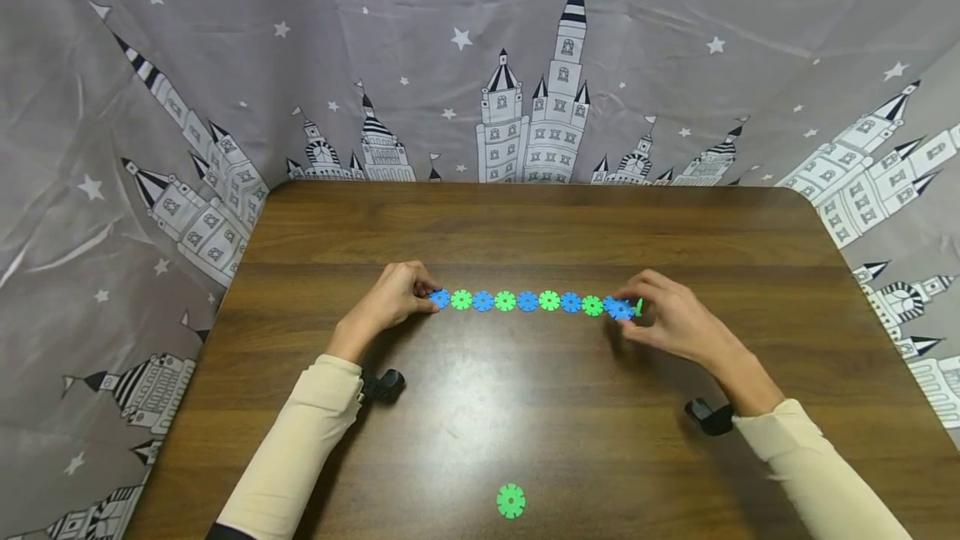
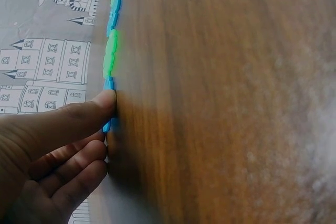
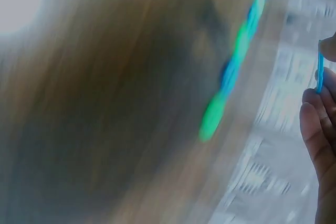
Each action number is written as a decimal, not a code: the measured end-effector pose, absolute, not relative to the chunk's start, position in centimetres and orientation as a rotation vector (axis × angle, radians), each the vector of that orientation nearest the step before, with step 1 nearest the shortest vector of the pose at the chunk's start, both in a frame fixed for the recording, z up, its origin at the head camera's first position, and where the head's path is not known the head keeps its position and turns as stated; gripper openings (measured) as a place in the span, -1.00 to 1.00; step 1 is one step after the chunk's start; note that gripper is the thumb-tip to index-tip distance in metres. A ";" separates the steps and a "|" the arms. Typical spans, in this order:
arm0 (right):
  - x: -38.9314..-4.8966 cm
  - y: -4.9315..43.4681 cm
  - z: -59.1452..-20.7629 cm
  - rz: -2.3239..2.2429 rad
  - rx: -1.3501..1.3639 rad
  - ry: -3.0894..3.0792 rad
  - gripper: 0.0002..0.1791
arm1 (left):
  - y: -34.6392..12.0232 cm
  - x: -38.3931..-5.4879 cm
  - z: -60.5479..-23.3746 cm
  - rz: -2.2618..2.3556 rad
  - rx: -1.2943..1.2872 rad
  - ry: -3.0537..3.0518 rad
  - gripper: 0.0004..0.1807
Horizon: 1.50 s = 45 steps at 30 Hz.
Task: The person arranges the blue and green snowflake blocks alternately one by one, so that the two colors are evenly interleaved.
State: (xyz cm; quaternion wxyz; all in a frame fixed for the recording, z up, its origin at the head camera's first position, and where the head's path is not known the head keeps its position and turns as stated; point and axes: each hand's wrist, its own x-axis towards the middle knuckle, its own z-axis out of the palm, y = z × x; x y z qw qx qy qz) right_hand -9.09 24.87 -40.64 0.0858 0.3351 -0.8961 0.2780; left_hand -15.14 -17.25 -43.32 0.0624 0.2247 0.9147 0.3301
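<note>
A straight row of notched plastic discs, blue and green by turns, lies across the table in the head view; one green disc [image 1: 506, 301] is near its middle. At the row's left end my left hand [image 1: 392, 298] pinches the end blue disc [image 1: 440, 298] between thumb and fingers. My right hand [image 1: 667, 315] holds a separate blue disc [image 1: 621, 309] by its edge, over the row's right end. The right wrist view shows this held blue disc [image 3: 321, 66] apart from the row, whose end green disc [image 3: 212, 118] is blurred there. In the head view, fingers partly hide that end.
One loose green disc [image 1: 511, 501] lies near the front of the brown wooden table [image 1: 480, 232]. A grey curtain [image 1: 420, 65] printed with castles and stars hangs behind the table and along both sides. Dark camera mounts sit on both wrists.
</note>
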 end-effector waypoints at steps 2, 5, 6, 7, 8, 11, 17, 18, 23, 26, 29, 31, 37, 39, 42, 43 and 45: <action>-9.6 26.6 -41.0 0.806 0.887 -2.718 -0.66 | -17.2 -15.1 -43.4 1.002 0.679 2.764 -0.71; -10.1 28.7 -41.7 0.773 0.760 -2.783 -0.67 | -17.2 -15.1 -43.5 1.007 0.680 2.762 -0.71; -10.2 29.2 -41.9 0.766 0.735 -2.797 -0.68 | -17.2 -15.1 -43.5 1.009 0.681 2.762 -0.71; -10.4 29.7 -42.2 0.758 0.712 -2.808 -0.68 | -17.2 -15.1 -43.5 1.009 0.682 2.763 -0.71; -10.4 30.0 -42.4 0.749 0.695 -2.820 -0.69 | -17.3 -15.1 -43.5 1.012 0.684 2.763 -0.71; -10.5 30.8 -43.0 0.729 0.655 -2.852 -0.69 | -17.2 -15.0 -43.4 1.022 0.678 2.758 -0.71; -10.3 31.3 -43.9 0.687 0.587 -2.950 -0.68 | -17.2 -14.9 -43.3 1.017 0.677 2.752 -0.70; -10.3 31.3 -43.9 0.680 0.575 -2.969 -0.67 | -17.2 -14.9 -43.3 1.011 0.674 2.754 -0.70; -10.3 30.9 -44.0 0.640 0.550 -3.025 -0.67 | -17.2 -14.9 -43.4 0.993 0.653 2.752 -0.70; -10.3 30.8 -44.1 0.643 0.550 -3.029 -0.67 | -17.2 -14.9 -43.3 0.994 0.645 2.745 -0.70; -10.3 30.7 -44.2 0.648 0.549 -3.025 -0.67 | -17.1 -14.9 -43.2 0.994 0.642 2.740 -0.70; -10.3 30.8 -44.2 0.651 0.552 -3.021 -0.66 | -17.1 -14.9 -43.2 0.994 0.644 2.741 -0.70; -10.4 30.8 -44.2 0.653 0.564 -3.012 -0.65 | -17.0 -15.0 -43.1 0.985 0.665 2.753 -0.69; -10.4 30.8 -44.3 0.660 0.566 -3.007 -0.65 | -17.1 -15.1 -43.1 0.983 0.660 2.754 -0.69; -10.4 30.7 -44.3 0.684 0.581 -2.989 -0.65 | -17.1 -15.1 -43.1 0.977 0.652 2.755 -0.69; -10.4 30.7 -44.3 0.689 0.587 -2.978 -0.64 | -17.1 -15.1 -43.1 0.979 0.650 2.755 -0.70; -10.4 30.7 -44.3 0.714 0.597 -2.947 -0.62 | -17.1 -15.1 -43.0 0.983 0.654 2.756 -0.70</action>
